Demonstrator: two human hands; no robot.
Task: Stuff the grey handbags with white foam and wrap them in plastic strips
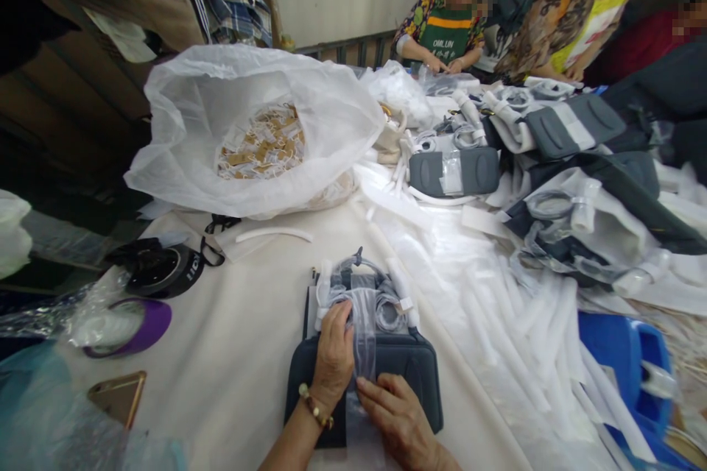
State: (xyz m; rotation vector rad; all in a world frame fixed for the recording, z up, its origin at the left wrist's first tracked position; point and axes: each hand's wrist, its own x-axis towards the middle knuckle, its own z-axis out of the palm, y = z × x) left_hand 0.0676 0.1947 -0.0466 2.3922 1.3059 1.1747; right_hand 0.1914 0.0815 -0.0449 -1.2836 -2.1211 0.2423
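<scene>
A dark blue-grey handbag point(409, 360) lies flat in front of me, its padded flap toward my body. At its upper end are coiled grey straps point(389, 311) wrapped in clear film and white foam tubes point(401, 280). A clear plastic strip point(364, 338) runs lengthwise over the bag's middle. My left hand point(334, 357), with a beaded bracelet, lies along the strip's left side, fingers stretched toward the left coil. My right hand point(395, 412) has its bent fingers closed at the strip's lower part; its thumb is hidden.
A large translucent sack point(182, 154) of tagged brown pieces stands behind. Wrapped bags point(480, 171) and white foam strips point(502, 338) pile up right, near a blue bin point(613, 353). Tape rolls point(146, 324) and a phone point(124, 394) lie left. Other people point(453, 37) work across the table.
</scene>
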